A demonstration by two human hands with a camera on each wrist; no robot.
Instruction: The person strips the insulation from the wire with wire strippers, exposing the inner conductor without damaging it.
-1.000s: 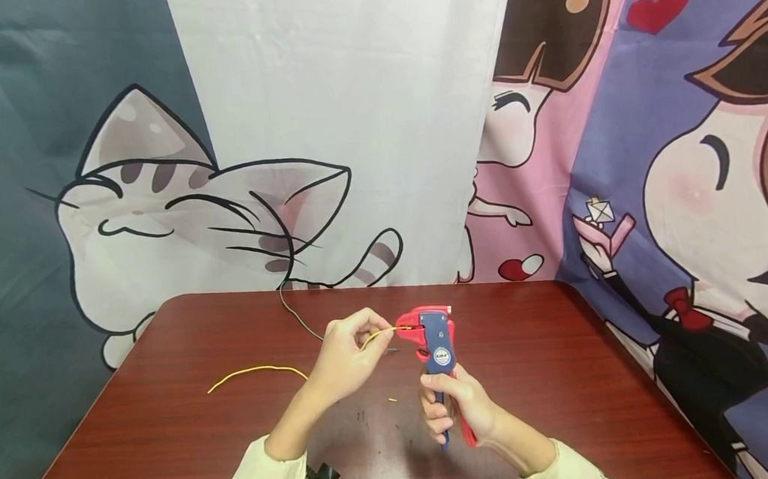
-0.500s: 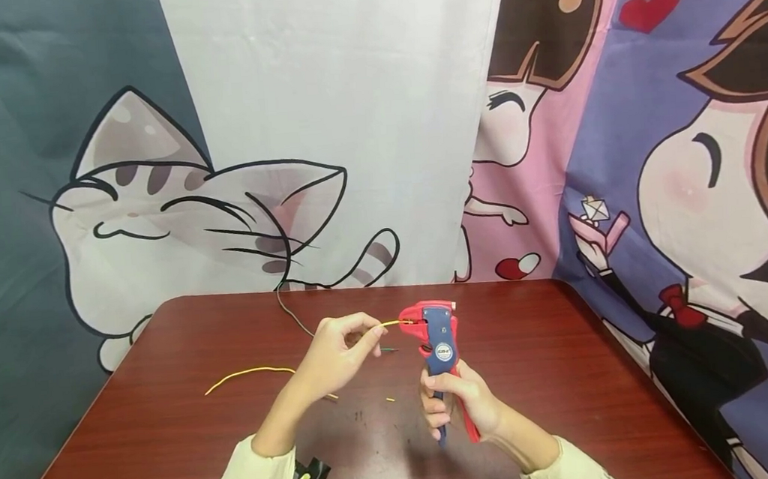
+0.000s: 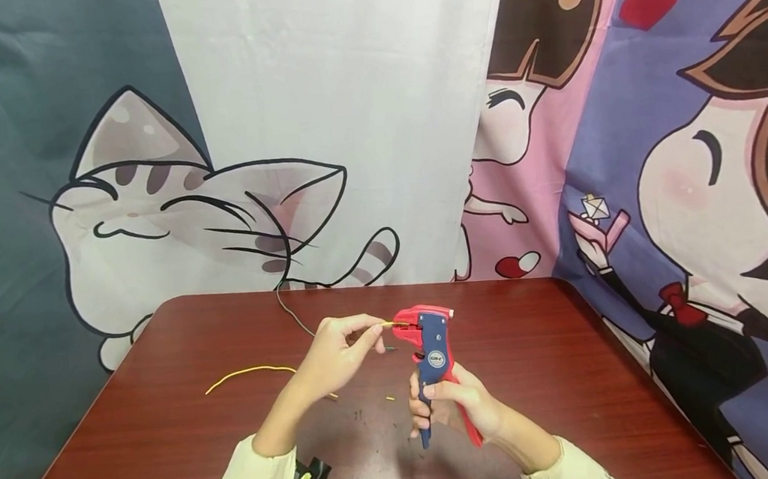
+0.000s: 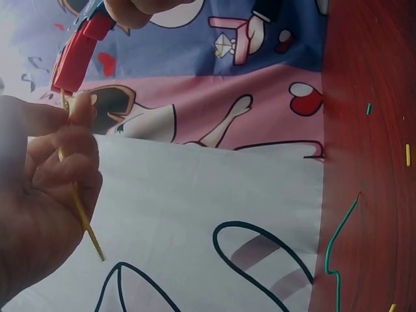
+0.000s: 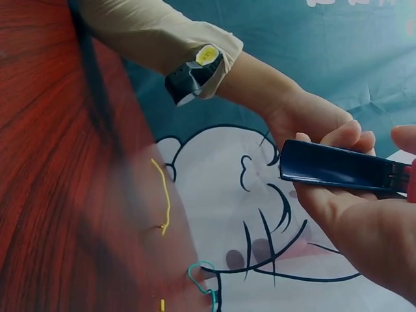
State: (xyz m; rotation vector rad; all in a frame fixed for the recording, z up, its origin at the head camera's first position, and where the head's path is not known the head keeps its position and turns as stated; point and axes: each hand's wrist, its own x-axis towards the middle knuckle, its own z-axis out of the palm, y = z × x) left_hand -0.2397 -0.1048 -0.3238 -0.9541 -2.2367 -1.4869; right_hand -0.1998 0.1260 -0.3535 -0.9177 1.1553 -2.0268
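Observation:
My left hand point(image 3: 342, 352) pinches a short yellow wire point(image 3: 388, 323) between thumb and forefinger. In the left wrist view the wire's free tail point(image 4: 91, 231) slants down out of the palm. A red and blue wire stripper point(image 3: 436, 341) stands upright over the table, gripped by my right hand point(image 3: 467, 402) around its handles, which are spread apart. The wire's other end lies at the stripper's red jaws, close to the left fingertips. In the right wrist view the blue handle point(image 5: 338, 166) crosses the right hand's fingers.
On the reddish-brown table point(image 3: 169, 437) lie a curved yellow wire point(image 3: 252, 369) at left and a green wire point(image 3: 298, 319) reaching the back edge. Small yellow point(image 4: 407, 155) and green point(image 4: 369, 108) offcuts lie there too. A printed cartoon cloth point(image 3: 348, 122) hangs behind.
The left hand first drew left, away from the stripper, then stayed put. Since half a second ago the stripper has shifted slightly left toward those fingertips, and its handles have spread wider.

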